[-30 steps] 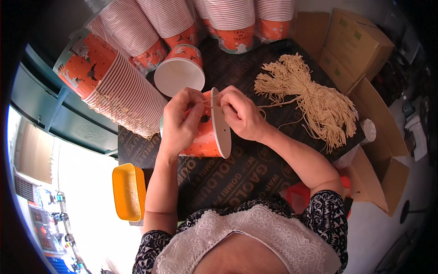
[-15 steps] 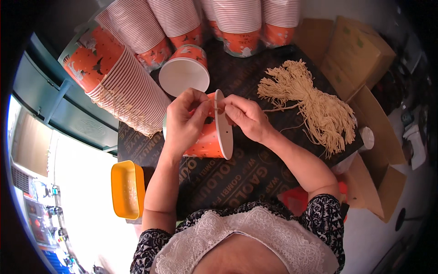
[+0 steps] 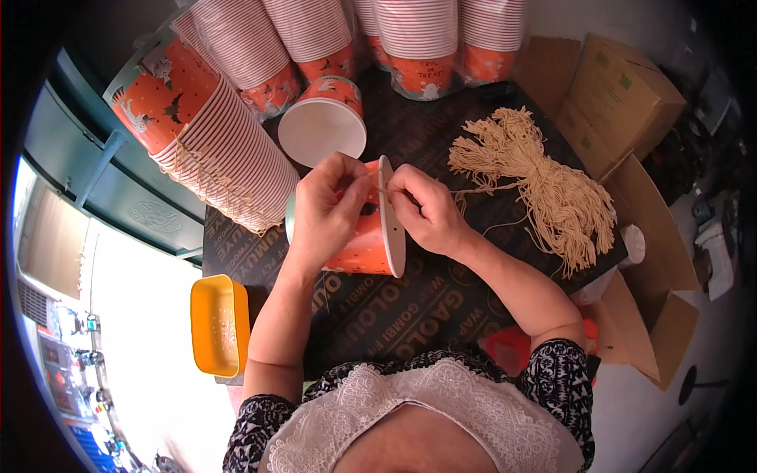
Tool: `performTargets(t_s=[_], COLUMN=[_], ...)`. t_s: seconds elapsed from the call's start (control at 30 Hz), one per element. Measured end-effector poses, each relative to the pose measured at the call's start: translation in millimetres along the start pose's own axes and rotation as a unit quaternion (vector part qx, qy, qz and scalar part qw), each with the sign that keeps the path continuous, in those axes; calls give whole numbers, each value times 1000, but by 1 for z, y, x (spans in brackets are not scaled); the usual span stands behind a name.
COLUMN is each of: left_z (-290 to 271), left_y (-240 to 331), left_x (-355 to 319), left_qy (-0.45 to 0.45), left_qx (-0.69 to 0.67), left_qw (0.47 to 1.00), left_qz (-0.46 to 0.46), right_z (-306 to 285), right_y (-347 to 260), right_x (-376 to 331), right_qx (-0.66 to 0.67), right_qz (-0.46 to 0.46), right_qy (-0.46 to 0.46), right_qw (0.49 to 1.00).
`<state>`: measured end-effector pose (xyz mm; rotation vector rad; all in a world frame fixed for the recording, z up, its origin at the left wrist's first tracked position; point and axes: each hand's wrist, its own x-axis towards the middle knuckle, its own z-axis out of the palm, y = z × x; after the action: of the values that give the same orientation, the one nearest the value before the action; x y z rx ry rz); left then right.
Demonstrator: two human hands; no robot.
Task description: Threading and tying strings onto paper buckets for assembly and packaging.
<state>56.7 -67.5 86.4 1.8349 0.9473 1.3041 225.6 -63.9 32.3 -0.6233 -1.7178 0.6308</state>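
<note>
An orange paper bucket (image 3: 367, 251) with dark printed figures lies on its side between my hands, its white rim turned to the right. A small dark hole shows in its end. At the bucket's upper wall my left hand (image 3: 327, 211) is closed in a pinch on a beige string (image 3: 382, 188) beside the rim. Just right of the rim my right hand (image 3: 428, 211) pinches the same string, which is partly hidden by the fingers. A loose strand trails from there toward a bundle of beige strings (image 3: 544, 185) on the table at the right.
A long nested stack of buckets (image 3: 229, 158) with strings draped over it leans at the left. One bucket (image 3: 322, 132) stands beyond my hands. Wrapped stacks (image 3: 414, 31) line the back. A yellow plastic bin (image 3: 220, 327) sits at the left table edge; cardboard boxes (image 3: 623, 98) are at the right.
My right hand has drawn closer to the rim, its fingers more curled on the string. The bucket and my left hand have shifted slightly right; the whole view has also moved a little.
</note>
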Motion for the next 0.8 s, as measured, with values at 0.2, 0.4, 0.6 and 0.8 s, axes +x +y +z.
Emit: performTargets(t_s=[0.2, 0.4, 0.6, 0.8], left_z=[-3, -13, -23, -31], left_y=[-4, -2, 13, 16], left_x=[-1, 2, 5, 2], left_qy=[1, 7, 8, -69], left_qx=[38, 1, -80, -115], left_qw=[999, 1000, 986, 975], left_qz=[5, -19, -144, -176], right_z=[-5, -3, -3, 1], right_y=[2, 3, -10, -13], right_x=[3, 3, 1, -1], right_qx=[-37, -12, 46, 76], right_qz=[-30, -35, 32, 62], right_qy=[-10, -4, -6, -12], right_qw=[999, 999, 998, 995])
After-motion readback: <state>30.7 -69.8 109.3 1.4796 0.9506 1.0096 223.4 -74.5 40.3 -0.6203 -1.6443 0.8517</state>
